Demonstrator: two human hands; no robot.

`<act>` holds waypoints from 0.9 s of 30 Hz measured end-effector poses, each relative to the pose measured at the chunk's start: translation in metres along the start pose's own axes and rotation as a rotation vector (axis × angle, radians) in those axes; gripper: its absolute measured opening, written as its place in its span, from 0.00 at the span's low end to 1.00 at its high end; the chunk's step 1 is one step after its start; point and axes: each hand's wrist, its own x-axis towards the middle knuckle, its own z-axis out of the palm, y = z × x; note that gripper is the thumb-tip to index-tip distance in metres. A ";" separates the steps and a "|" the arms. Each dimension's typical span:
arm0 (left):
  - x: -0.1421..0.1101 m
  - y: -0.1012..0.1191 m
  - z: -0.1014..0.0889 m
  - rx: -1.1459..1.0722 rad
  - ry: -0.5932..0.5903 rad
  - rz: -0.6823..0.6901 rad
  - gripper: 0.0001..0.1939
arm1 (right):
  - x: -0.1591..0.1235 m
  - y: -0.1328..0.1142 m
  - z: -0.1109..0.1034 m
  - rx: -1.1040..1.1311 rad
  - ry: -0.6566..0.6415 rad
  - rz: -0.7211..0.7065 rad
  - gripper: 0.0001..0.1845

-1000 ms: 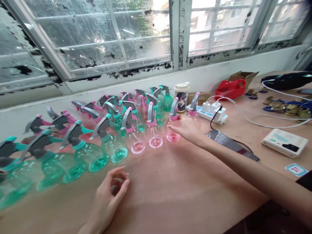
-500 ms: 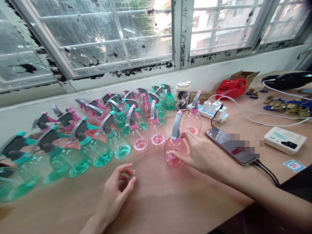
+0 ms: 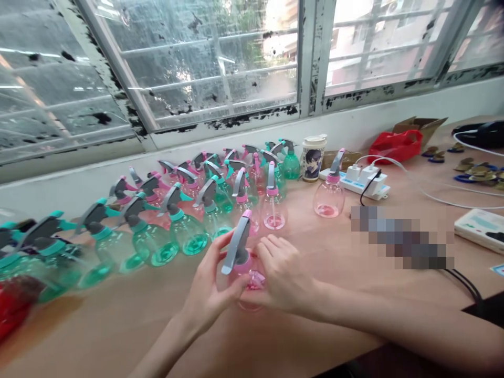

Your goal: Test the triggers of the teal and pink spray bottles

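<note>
A clear pink spray bottle (image 3: 238,247) with a grey trigger head and pink collar is between my two hands, close in front of me. My left hand (image 3: 207,289) wraps its left side, fingers behind and thumb across the front. Against the right side, my right hand (image 3: 286,273) has its fingers curled round the body. Just beyond stands another pink spray bottle (image 3: 274,212), apart from my hands. Several green spray bottles (image 3: 192,239) line up to the left. One more pink spray bottle (image 3: 328,199) stands alone to the right.
Along the window wall stand a paper cup (image 3: 314,160) and a white power strip (image 3: 364,181) with plugs and cables. A red plastic bag (image 3: 396,147) lies farther right. Nearer are a blurred-out patch with black cables and a white box (image 3: 480,231). Something red (image 3: 18,304) shows at the left edge.
My right hand has brought the pink spray bottle left and nearer to me. My left hand, earlier empty with curved fingers, now holds it too. The view has turned somewhat left.
</note>
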 end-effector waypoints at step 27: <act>0.032 0.000 -0.010 -0.158 0.060 -0.149 0.14 | -0.028 0.082 0.023 0.388 -0.598 -0.050 0.19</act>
